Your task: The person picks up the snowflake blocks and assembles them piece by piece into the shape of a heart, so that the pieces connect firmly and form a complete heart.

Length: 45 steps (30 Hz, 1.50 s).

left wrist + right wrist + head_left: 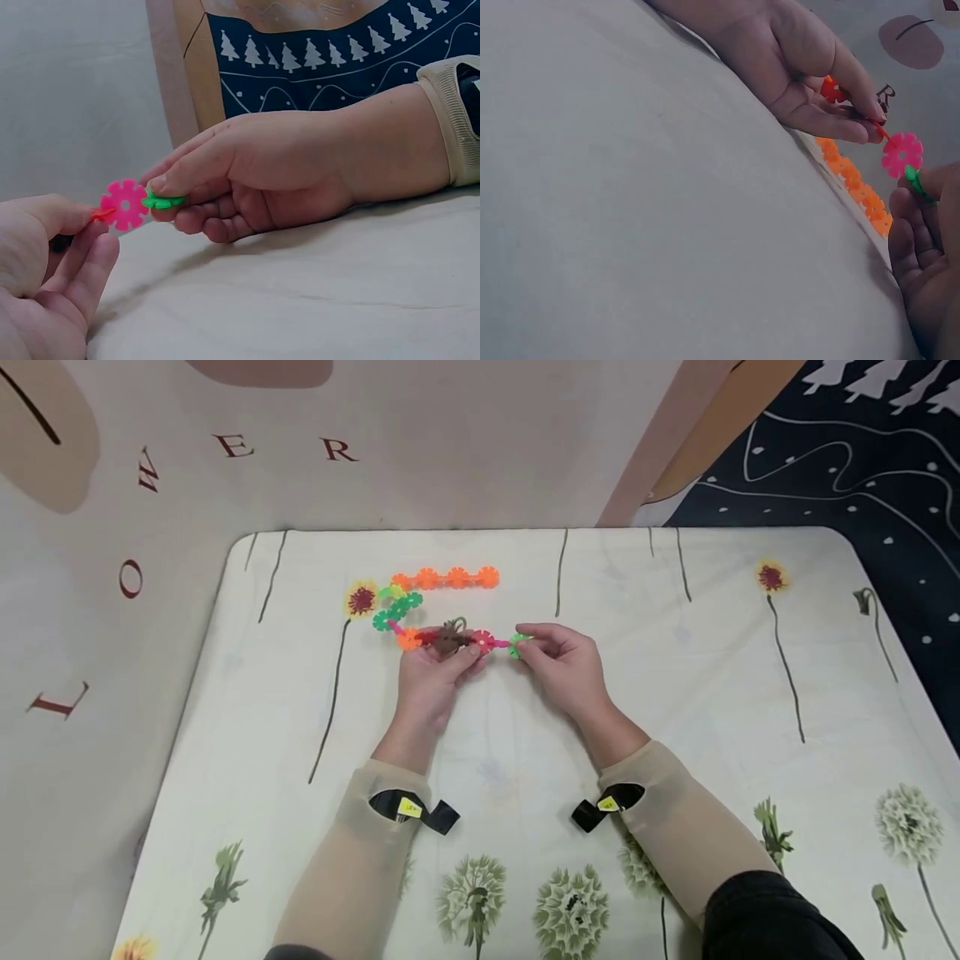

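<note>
A chain of interlocking toothed plastic discs curves over the table, with orange discs point(457, 577) along the far side and green discs point(397, 608) at the left bend. My left hand point(431, 681) pinches a red disc point(483, 642) near the chain's front end. From that red disc a pink disc point(114, 214) sticks out between my two hands. Joined to its other side is a bright green disc point(163, 201), pinched between the thumb and forefinger of my right hand point(566, 668). Beside the left fingers shows something dark brown, partly covered.
A white cloth printed with flowers and dandelions covers the table point(495, 735). Behind it hangs a pale curtain point(465, 452) with letters, and a dark blue cloth point(847, 460) with trees at the right. Black straps are on both wrists.
</note>
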Tool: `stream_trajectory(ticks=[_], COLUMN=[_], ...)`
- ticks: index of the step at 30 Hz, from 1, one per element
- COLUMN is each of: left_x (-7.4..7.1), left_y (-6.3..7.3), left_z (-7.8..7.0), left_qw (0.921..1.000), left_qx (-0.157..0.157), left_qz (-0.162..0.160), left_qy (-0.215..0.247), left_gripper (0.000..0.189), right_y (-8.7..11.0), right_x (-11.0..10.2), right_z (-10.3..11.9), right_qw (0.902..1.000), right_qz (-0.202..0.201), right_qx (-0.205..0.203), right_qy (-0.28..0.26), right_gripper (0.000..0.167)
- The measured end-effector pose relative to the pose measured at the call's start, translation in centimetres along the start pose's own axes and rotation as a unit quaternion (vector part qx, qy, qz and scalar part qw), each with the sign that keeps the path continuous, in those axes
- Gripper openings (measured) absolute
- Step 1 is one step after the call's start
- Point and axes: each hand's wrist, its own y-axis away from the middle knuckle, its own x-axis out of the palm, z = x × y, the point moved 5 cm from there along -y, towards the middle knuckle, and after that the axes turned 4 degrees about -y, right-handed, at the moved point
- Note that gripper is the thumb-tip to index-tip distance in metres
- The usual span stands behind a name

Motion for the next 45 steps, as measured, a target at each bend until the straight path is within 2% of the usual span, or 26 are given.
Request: stream_trajectory(ticks=[5, 9, 14, 21, 28, 32, 38, 42, 45], left_x=[-0.4, -0.6, -0.6, -0.5, -0.4, -0.3, 0.1, 0.4, 0.6], left_y=[0.2, 0.3, 0.4, 0.4, 0.2, -0.2, -0.5, -0.2, 0.1], left_z=[0.1, 0.0, -0.1, -0.1, 0.0, 0.0, -0.2, -0.1, 0.2], left_qw=[0.9992, 0.9971, 0.9957, 0.9963, 0.9975, 0.9985, 0.9997, 0.9966, 0.9916], left_qx=[-0.017, -0.035, -0.046, -0.043, -0.025, -0.01, -0.005, -0.027, -0.048], left_qz=[-0.021, -0.031, -0.034, -0.033, -0.028, -0.014, 0.025, 0.074, 0.108], left_qy=[-0.028, -0.06, -0.073, -0.066, -0.06, -0.052, 0.001, -0.022, -0.052], left_gripper=[0.041, 0.041, 0.037, 0.035, 0.031, 0.039, 0.039, 0.028, 0.021], right_y=[0.3, 0.4, 0.5, 0.5, 0.6, 0.6, 0.6, 0.6, 0.7], right_x=[0.5, 0.7, 0.7, 0.9, 1.1, 1.3, 1.7, 1.8, 1.9], right_z=[0.0, 0.1, 0.0, 0.0, 0.0, 0.1, 0.3, 0.3, 0.2], right_qw=[0.9989, 0.9983, 0.997, 0.9953, 0.9938, 0.9938, 0.9927, 0.9938, 0.9956], right_qz=[0.012, 0.016, 0.025, 0.037, 0.043, 0.053, 0.07, 0.068, 0.073], right_qx=[0.045, 0.055, 0.067, 0.074, 0.078, 0.077, 0.073, 0.065, 0.049], right_qy=[-0.007, -0.012, -0.028, -0.052, -0.066, -0.06, -0.064, -0.059, -0.034], right_gripper=[0.023, 0.021, 0.02, 0.02, 0.022, 0.025, 0.029, 0.027, 0.023])
